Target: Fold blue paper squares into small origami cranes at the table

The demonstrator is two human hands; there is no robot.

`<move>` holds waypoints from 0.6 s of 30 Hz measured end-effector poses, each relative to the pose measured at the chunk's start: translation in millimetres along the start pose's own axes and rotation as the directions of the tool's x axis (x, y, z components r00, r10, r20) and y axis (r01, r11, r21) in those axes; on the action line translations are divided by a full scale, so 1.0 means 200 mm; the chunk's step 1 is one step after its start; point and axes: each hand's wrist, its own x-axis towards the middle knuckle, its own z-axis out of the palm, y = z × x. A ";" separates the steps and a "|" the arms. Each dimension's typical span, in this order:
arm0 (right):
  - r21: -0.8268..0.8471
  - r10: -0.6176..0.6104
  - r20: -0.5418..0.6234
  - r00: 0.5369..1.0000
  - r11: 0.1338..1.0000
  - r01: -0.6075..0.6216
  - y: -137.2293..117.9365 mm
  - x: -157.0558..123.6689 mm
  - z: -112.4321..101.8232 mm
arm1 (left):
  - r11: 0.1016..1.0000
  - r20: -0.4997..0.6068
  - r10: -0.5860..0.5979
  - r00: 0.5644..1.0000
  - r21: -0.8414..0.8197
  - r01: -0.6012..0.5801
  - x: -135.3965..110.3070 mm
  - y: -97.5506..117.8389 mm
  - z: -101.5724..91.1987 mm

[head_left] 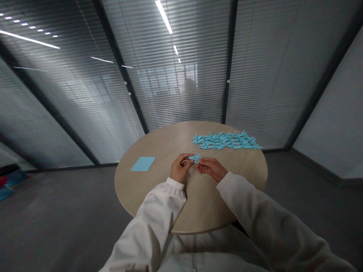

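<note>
A small piece of folded light-blue paper [195,158] is held between my two hands above the middle of the table. My left hand [180,167] pinches its left side with thumb and fingers. From the right, my right hand [212,168] grips the other side, its fingers curled beneath. The fingers cover part of the paper, so its exact folded shape is unclear. Beyond my right hand, several light-blue folded paper cranes [224,141] sit close together in rows. To the left of my left hand lies flat light-blue square paper [143,164]; whether it is one sheet or a stack I cannot tell.
The round wooden table [159,139] has its near edge close to my body. Behind it stands a glass wall with blinds [181,102] and dark frames. Dark red and blue items [10,181] lie on the floor [70,211] at the far left.
</note>
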 end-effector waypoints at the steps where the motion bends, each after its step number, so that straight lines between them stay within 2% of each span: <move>1: 0.011 -0.017 -0.023 1.000 1.000 0.017 0.00 0.00 0.00 | 1.000 0.008 0.000 1.000 0.009 -0.001 0.00 0.00 0.00; 5: 0.070 -0.073 -0.021 0.997 0.995 0.074 -0.01 0.00 0.01 | 0.998 0.032 0.045 0.998 0.031 -0.046 0.00 -0.01 0.00; 8: 0.098 -0.078 0.021 0.997 0.992 0.075 -0.01 0.00 0.01 | 0.996 0.008 0.081 0.997 0.021 -0.081 -0.01 0.00 0.00; 12: 0.107 -0.064 0.015 0.998 0.992 0.062 -0.01 0.00 0.00 | 0.992 -0.039 0.126 0.991 0.020 -0.125 -0.01 0.02 0.00; 18: 0.089 -0.073 -0.002 0.997 0.993 0.072 -0.02 -0.01 0.01 | 0.990 -0.025 0.131 0.991 0.059 -0.130 -0.01 0.02 0.00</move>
